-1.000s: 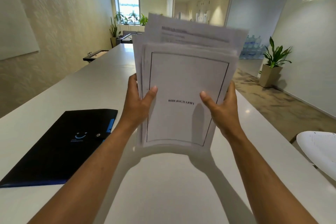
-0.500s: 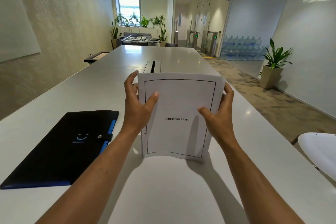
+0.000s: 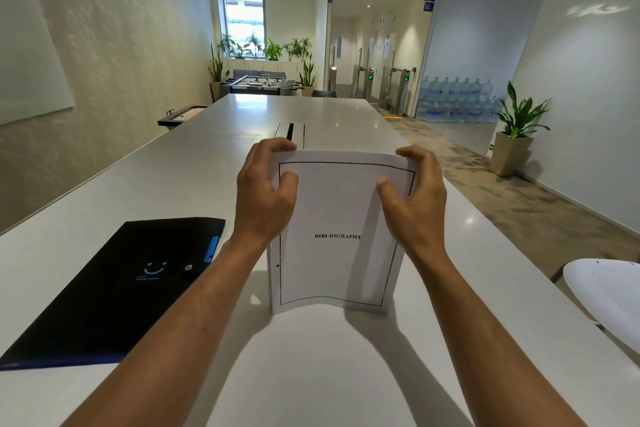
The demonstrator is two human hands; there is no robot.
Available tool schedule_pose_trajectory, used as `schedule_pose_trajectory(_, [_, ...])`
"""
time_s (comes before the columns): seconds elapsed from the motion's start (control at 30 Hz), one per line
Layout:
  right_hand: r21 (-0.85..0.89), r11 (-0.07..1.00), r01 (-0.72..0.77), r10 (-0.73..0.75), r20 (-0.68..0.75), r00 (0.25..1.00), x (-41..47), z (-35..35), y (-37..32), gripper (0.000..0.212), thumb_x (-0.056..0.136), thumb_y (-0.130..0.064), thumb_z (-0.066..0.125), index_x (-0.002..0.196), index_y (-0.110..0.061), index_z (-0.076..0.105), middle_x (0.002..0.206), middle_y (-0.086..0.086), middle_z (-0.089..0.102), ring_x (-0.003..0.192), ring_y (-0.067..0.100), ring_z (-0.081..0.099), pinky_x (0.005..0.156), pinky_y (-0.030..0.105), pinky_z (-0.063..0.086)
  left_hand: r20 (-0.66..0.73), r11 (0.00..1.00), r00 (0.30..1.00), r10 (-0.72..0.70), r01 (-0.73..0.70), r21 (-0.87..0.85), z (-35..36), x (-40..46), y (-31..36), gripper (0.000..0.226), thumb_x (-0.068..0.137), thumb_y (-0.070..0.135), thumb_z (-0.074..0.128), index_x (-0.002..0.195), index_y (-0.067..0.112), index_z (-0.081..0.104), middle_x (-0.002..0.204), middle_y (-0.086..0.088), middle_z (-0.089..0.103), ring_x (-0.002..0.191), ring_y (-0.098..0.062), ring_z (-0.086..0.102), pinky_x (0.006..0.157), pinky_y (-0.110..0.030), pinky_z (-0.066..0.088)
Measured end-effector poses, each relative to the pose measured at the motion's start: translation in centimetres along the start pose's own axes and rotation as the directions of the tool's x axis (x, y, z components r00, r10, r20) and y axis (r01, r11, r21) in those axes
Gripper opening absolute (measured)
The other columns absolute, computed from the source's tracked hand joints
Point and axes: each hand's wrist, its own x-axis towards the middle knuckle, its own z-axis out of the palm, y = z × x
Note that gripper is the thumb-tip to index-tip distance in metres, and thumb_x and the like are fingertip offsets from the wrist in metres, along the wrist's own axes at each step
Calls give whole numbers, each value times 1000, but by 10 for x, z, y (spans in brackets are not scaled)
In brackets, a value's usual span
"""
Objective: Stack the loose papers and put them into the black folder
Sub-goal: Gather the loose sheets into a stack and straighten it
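A stack of white papers (image 3: 337, 267) stands upright on its bottom edge on the white table (image 3: 311, 367), its front sheet reading BIBLIOGRAPHY inside a thin black border. My left hand (image 3: 265, 192) grips the stack's upper left corner, and my right hand (image 3: 414, 196) grips the upper right corner. The sheets bow slightly. The black folder (image 3: 114, 291) lies flat and closed to the left, with a blue smile logo and a snap button, apart from the papers.
A cable slot (image 3: 290, 131) is set into the table beyond the papers. A white chair (image 3: 609, 295) sits off the table's right edge. Potted plant (image 3: 516, 135) and water bottles (image 3: 453, 99) stand far right on the floor.
The uneven raised stack came down onto the table and the sheets are now aligned. Both hands slid from the sides up to the top corners.
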Motion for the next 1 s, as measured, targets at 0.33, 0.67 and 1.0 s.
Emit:
schedule_pose_trajectory(0.33, [236,956,-173,170,32,985,-13,5,16,45,85,-17,58,124,-28,39,104,-16,54,88,-10,59,65,11,52,-38,948,983,-178,161,-275,4,-17,-11,39,96,10,36,124,38,34,101,8,56,81,-22,62,65,-37,57])
schedule_pose_trajectory(0.67, [180,891,-417,393,155,906,-83,13,74,36,76,-15,54,108,-31,54,103,-11,65,91,6,64,73,21,55,59,880,898,-437,440,-181,22,-100,-61,39,93,10,45,126,29,36,114,14,58,95,1,61,72,-16,51])
schedule_pose_trajectory(1.0, [150,827,-542,515,185,837,-111,14,92,37,87,3,56,118,-18,53,107,-5,64,96,3,62,71,11,52,114,828,838,-534,545,-129,27,-128,-72,22,100,18,44,110,37,50,107,13,62,101,-3,60,87,-26,51])
